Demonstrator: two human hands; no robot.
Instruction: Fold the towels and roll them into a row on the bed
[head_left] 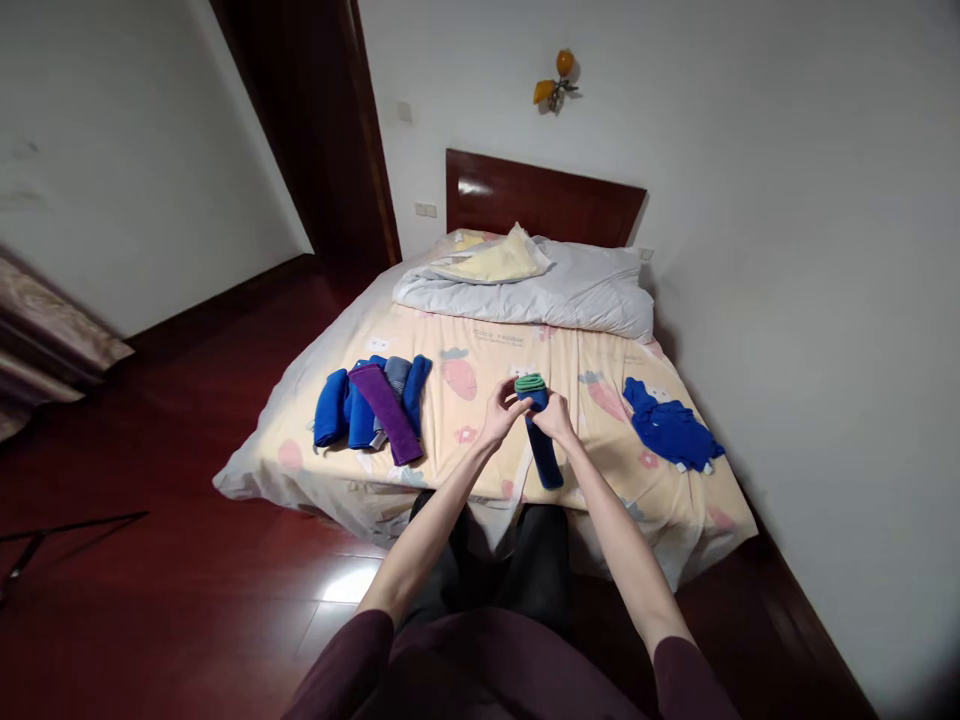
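Observation:
Both of my hands are held out over the foot of a bed (465, 470) covered with a pale yellow cartoon-print sheet. My left hand (501, 412) and my right hand (556, 417) are closed on the upper end of a dark blue sock with a green cuff (541, 448), which is rolled at the top and hangs down toward the sheet. To the left lies a row of folded socks (373, 405), mostly blue, with one purple across them. On the right lies a loose heap of blue socks (671, 428).
A grey duvet (570, 290) and a yellow pillow (499, 262) are bunched at the dark wooden headboard (544, 195). The bed's right side runs along a white wall. A dark red wooden floor (187, 560) lies to the left, with a doorway (315, 130) behind.

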